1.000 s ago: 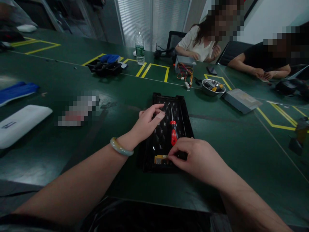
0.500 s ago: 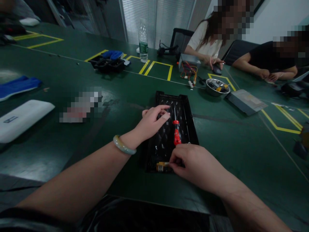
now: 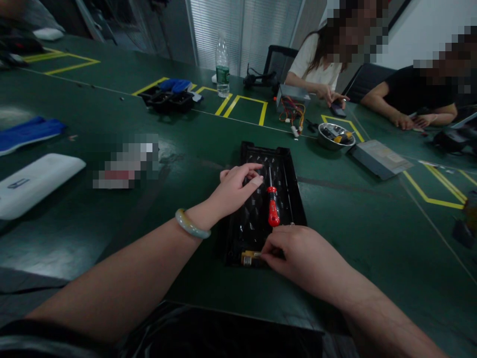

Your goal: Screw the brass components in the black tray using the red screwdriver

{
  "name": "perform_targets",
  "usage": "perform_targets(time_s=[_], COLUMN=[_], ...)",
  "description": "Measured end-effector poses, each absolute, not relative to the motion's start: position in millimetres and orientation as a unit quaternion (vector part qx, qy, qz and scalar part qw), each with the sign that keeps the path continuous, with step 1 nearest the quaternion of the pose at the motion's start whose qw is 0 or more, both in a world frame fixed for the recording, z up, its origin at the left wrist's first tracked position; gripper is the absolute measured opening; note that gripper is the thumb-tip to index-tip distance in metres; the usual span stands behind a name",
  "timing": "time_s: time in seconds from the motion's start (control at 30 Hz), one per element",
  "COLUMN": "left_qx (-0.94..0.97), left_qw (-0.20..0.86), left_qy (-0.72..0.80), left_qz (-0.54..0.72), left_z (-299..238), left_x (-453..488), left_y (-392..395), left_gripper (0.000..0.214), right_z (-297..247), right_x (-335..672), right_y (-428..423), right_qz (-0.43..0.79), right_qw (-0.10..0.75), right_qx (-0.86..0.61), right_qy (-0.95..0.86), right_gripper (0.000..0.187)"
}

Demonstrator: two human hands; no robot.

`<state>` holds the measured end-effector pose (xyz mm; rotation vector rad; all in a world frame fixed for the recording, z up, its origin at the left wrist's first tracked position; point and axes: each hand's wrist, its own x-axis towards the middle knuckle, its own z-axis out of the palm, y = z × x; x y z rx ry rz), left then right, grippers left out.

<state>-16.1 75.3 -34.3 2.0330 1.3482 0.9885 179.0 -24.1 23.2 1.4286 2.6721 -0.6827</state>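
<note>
A black tool tray (image 3: 294, 189) lies on the green table in front of me. Inside it lies a red-handled screwdriver (image 3: 273, 211), and a small yellow part (image 3: 249, 258) sits at the tray's near edge. My left hand (image 3: 234, 188), a pale bangle on its wrist, rests on the tray's left side with its fingers spread, just left of the screwdriver. My right hand (image 3: 298, 253) is at the tray's near right corner, fingertips pinched on the end of the yellow part.
Two other people sit at the far right of the table. Nearby are a metal bowl (image 3: 333, 135), a grey flat drive (image 3: 378, 157) and a wired box (image 3: 290, 97). A water bottle (image 3: 222, 67), a black tray (image 3: 167, 99) and a white case (image 3: 35, 183) lie farther left.
My view has shifted slightly. Both my hands stay on the tray, almost still. The far person's hand has reached out to a phone on the table.
</note>
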Motion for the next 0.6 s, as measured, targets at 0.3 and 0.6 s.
perform_targets(time_s=[0.3,0.6], left_qx=[0.747,0.752], left_qw=[0.253,0.248], left_qy=[0.500,0.501], left_qz=[0.359,0.351], left_z=[-32.8,-33.2], left_x=[-15.1,-15.8], left_y=[74.6,74.7], left_gripper=[0.034,0.035], right_z=[19.7,21.5], right_x=[179.8,178.9], right_y=[-23.9,-23.3], right_qz=[-0.254,-0.244], right_qw=[-0.002,0.001], right_qx=[0.450,0.448], right_qy=[0.856,0.860], right_gripper=[0.009,0.009])
